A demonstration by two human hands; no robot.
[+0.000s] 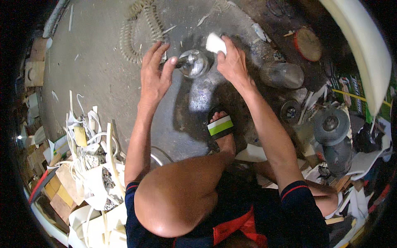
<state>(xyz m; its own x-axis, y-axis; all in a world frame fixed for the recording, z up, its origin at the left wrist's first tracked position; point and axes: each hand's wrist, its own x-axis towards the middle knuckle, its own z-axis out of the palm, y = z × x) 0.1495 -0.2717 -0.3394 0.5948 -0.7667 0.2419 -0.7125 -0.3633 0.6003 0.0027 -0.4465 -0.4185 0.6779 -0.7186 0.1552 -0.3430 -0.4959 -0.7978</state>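
Note:
My right hand (234, 62) pinches a small white block (215, 42), perhaps foam or folded cloth, between thumb and fingers. To its left, a round shiny vessel (197, 68), metal or glass, stands on the grey floor with a dark handle-like part (180, 64) pointing left. My left hand (156, 78) is beside that part, thumb and fingers spread apart. The thumb tip overlaps the dark part in this view; whether they touch is unclear. Beyond the left hand lies a coiled clear hose (130, 41).
Pale strips and offcuts (93, 165) are heaped at the lower left. On the right are a red-rimmed round lid (308, 44), a clear jar (285, 75) lying down and a grey disc-topped object (331, 126). A large cream curved panel (372, 49) overhangs the right edge. My sandalled foot (220, 124) is below the vessel.

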